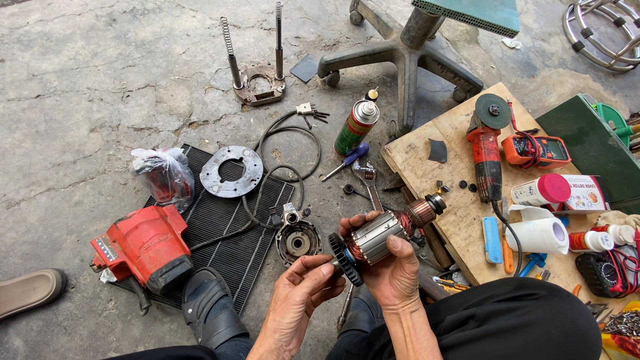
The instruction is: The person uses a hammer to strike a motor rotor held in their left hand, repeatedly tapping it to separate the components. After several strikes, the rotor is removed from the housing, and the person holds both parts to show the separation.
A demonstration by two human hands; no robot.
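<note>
The right hand (393,267) is clamped around the motor armature (380,235) above the round end housing (297,241), and the left hand (300,283) pinches its black fan (347,259), so a slip may drop it and damage the copper windings.

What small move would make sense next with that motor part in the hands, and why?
Probably turn the copper-wound steel motor armature slowly to check it all round: the right hand grips its core, while the left hand pinches the black plastic fan at its end.
</note>
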